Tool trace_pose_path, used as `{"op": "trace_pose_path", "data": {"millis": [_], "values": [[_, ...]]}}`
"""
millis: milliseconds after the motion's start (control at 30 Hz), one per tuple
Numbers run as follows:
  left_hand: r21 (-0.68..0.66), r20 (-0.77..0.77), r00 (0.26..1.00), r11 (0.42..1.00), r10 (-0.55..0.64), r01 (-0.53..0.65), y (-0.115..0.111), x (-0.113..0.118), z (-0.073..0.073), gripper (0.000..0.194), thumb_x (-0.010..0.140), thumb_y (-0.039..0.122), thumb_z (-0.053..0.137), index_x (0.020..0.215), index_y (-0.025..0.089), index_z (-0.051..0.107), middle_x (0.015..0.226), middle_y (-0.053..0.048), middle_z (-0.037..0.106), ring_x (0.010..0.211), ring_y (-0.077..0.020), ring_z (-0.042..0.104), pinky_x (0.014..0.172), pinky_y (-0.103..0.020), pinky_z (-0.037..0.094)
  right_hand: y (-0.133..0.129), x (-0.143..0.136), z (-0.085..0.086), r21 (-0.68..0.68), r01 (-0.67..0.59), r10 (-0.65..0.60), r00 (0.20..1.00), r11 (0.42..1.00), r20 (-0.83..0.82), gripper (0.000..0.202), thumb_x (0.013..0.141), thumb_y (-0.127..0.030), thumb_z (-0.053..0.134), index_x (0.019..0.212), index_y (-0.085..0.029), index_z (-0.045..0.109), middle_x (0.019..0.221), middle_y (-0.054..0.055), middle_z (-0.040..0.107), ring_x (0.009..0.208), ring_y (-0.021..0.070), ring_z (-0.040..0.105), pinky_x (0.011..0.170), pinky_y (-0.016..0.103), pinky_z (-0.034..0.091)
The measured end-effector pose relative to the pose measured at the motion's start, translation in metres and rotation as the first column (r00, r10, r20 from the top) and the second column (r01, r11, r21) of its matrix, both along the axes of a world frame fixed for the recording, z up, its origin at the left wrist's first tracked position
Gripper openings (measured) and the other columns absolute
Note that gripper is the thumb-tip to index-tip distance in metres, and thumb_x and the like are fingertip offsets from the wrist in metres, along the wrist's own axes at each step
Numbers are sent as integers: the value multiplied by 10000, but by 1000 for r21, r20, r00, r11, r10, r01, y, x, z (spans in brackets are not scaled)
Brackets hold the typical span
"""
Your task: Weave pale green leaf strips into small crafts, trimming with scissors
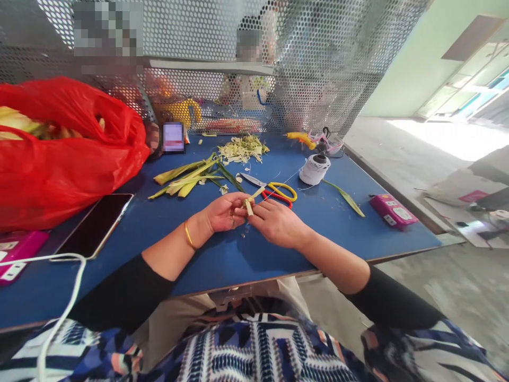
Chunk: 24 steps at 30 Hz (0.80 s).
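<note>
Both hands meet over the blue table [222, 260]. My left hand [227, 212], closed with its fingertips pinched, holds a small folded piece of pale husk [249, 206]. From the right, my right hand [280, 223] is closed on the same piece, its fingers curled. A thin white thread runs from near the piece toward a white thread spool [314, 170]. Just beyond my hands lie scissors [294, 191] with red and yellow handles. Green-yellow husk strips [186, 178] rest to the left, and a pile of cut husk bits [243, 148] is behind.
A red plastic bag [71, 159] of husks stands at the left, beside a dark phone [95, 225] and a white cable [75, 286]. A pink packet [393, 212] sits at the right. A perforated metal screen [207, 42] borders the table's back, with a person behind it.
</note>
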<state>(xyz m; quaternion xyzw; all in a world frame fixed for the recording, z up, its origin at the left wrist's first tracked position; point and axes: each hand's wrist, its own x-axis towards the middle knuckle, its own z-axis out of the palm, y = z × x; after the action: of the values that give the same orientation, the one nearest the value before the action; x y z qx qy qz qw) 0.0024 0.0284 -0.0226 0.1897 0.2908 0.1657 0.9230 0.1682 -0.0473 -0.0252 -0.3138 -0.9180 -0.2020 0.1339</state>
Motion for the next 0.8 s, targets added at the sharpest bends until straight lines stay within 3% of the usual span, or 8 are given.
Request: {"op": "trace_pose_path", "data": {"millis": [133,300,400,433,500,600,700,800], "values": [[9,5,999,999,-37,37,3,-4,-3,353,969,139,355,746,88,624,495,-22,575,403,-110,588,415,-176,514,-6,-4,-4,-5,-54,54,998,999,33,320,999,-144,370,845,-137,650,799,83,649,795,202,563,774,337,412],[74,-36,999,997,11,-9,5,-13,2,354,962,133,373,735,76,640,578,-72,663,435,-116,619,466,-202,556,-11,3,-5,-111,-69,71,997,991,7,260,968,-159,392,978,-157,651,906,88,682,774,188,577,724,336,436],[134,-120,989,989,85,-68,6,-19,7,367,952,116,382,690,77,636,550,-73,655,418,-115,609,471,-207,558,5,31,13,-60,153,-164,956,986,-243,259,949,-203,409,1071,-196,636,1057,112,675,895,216,607,784,365,454],[150,-142,984,985,106,-85,7,-21,8,369,950,113,386,679,80,634,544,-71,653,414,-115,607,472,-210,558,14,43,22,-48,386,-375,849,921,-373,253,956,-248,424,1092,-191,629,1088,139,657,957,249,598,807,389,458],[171,-163,977,979,138,-110,9,-24,9,363,945,109,395,670,85,631,535,-67,646,410,-116,604,477,-215,559,34,67,40,-106,756,-688,516,646,-510,436,909,-434,553,1224,-133,578,1232,239,571,1105,365,538,870,483,440],[184,-163,974,974,160,-129,15,-28,9,338,934,104,411,689,88,642,538,-70,653,422,-129,619,499,-236,573,60,93,59,-293,873,-904,303,390,-300,692,845,-539,630,1329,-61,507,1279,306,519,1118,425,529,867,513,432],[189,-168,967,969,192,-160,21,-32,9,308,916,96,436,695,86,651,539,-83,662,430,-148,633,512,-259,586,74,110,62,-378,887,-965,245,264,-98,587,882,-486,602,1248,-28,570,1243,301,547,1094,386,551,858,458,428],[175,-162,962,966,220,-191,25,-35,8,284,909,102,465,698,76,654,535,-86,658,429,-155,639,517,-263,589,76,121,58,-392,878,-961,260,274,-89,490,910,-418,572,1245,-60,580,1259,268,549,1127,349,529,880,424,404]]}}
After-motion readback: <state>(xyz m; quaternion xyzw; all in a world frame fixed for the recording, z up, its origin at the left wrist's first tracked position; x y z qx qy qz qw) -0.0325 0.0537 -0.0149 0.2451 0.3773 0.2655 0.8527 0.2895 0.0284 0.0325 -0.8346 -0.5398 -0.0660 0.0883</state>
